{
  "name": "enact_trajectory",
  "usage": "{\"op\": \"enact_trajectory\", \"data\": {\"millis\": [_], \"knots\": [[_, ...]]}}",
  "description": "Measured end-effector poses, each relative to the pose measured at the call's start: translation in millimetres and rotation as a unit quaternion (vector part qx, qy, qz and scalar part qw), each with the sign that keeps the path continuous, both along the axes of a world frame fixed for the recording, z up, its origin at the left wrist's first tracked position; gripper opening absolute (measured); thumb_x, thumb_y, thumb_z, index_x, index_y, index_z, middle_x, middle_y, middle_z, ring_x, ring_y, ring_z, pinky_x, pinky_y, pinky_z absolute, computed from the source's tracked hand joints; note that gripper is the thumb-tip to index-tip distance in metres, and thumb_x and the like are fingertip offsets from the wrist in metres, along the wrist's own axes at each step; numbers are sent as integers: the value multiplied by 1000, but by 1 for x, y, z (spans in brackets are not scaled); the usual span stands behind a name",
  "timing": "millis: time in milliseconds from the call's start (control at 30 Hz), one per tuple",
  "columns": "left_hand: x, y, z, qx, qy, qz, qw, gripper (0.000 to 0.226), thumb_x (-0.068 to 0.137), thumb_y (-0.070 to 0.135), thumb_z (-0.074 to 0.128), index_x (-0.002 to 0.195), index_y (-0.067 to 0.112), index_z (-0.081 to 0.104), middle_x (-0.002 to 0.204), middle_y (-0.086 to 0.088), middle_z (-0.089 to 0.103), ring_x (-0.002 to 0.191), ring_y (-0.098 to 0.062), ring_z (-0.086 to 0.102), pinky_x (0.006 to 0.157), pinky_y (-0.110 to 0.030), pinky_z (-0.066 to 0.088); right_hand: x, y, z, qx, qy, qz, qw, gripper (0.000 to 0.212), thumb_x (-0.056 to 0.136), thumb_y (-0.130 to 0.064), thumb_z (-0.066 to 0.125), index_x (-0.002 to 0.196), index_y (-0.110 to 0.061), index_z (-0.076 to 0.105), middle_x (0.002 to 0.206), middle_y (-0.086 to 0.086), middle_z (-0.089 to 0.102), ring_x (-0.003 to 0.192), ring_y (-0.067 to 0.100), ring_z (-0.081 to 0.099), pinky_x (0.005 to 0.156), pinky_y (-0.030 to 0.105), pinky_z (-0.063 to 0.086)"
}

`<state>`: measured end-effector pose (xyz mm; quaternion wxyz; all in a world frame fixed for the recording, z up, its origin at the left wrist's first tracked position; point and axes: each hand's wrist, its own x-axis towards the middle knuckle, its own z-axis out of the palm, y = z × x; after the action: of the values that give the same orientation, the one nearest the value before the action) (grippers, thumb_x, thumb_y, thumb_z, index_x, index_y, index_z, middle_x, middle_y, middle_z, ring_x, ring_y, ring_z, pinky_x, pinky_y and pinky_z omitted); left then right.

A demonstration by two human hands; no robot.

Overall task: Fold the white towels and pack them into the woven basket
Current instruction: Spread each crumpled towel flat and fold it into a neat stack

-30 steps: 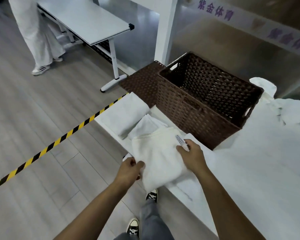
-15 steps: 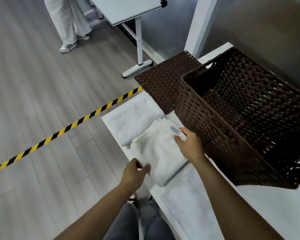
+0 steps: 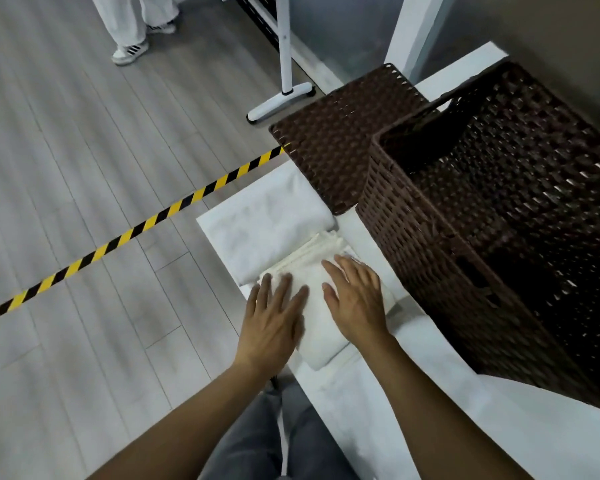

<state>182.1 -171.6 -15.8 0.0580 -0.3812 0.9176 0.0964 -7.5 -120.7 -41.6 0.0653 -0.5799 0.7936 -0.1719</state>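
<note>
Both hands flat on a folded towel (image 3: 317, 317) at the table (image 3: 499, 427) edge. Left hand (image 3: 274, 323) and right hand (image 3: 355, 299) have fingers straight and spread, palms down, pressing, gripping nothing. Looks like the final flattening of the fold.

Done so far, as far as visible:
- towel under the hands is folded into a compact block, layered edges showing on its far side
- a second towel (image 3: 267, 223) lies folded just beyond it, touching or nearly so, at the table corner

Not done:
- basket (image 3: 430, 271) sits just right of the towels. The part of its interior in view is dark, no white visible in it, but the bottom is partly hidden by the near wall, so can't rule out something packed low
- both visible towels are still on the table, outside the basket
- can't tell whether more unfolded towels wait out of view

A flat brown woven panel (image 3: 343, 143), probably the lid, lies beside the basket at the far end, so the opening is clear for loading.

Judgement: folding roughly done for these two, packing not started on what I can see. Next likely step is to pick up the pressed towel from underneath and lower it in. Risk: a one-sided grab lets the layers slide open, so support both ends.

Background: striped floor tape (image 3: 136, 230), another person's legs (image 3: 132, 19) far off, not involved.
</note>
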Motion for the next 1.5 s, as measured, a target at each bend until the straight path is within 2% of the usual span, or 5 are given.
{"op": "enact_trajectory", "data": {"millis": [233,567,700,967,1500], "knots": [[4,3,-14,39,-30,-33,998,60,106,53,24,160,28,20,168,-10,10,153,-43,-2,122,-54,17,-4,16,-5,62,-19,13,998,53,101,-40,46,151,-24,46,157,3,44,146,23,38,120,47,29],[-1,-10,23,21,-31,-57,998,51,97,48,33,140,26,51,149,-10,49,139,-44,40,108,-59,38,12,16,27,57,-34,-40,997,53,96,-36,48,147,-21,51,153,6,50,140,23,45,119,44,31],[-4,-21,47,-9,47,-110,993,41,92,37,65,131,24,60,140,-8,57,131,-40,50,107,-54,40,29,30,60,14,-36,-118,992,51,96,-34,53,144,-20,54,149,3,54,132,22,52,111,42,38],[-24,-8,110,-20,205,-219,954,29,87,22,67,116,18,68,123,-8,65,113,-33,60,97,-47,47,59,83,118,-99,-3,-269,958,41,93,-26,54,132,-17,63,132,0,64,119,22,57,103,40,44],[-93,189,179,31,275,-407,871,31,86,18,70,117,21,65,124,2,60,116,-26,52,95,-41,40,58,336,195,-126,41,-501,855,42,93,-27,55,135,-24,58,136,-5,60,122,20,55,102,32,35]]}}
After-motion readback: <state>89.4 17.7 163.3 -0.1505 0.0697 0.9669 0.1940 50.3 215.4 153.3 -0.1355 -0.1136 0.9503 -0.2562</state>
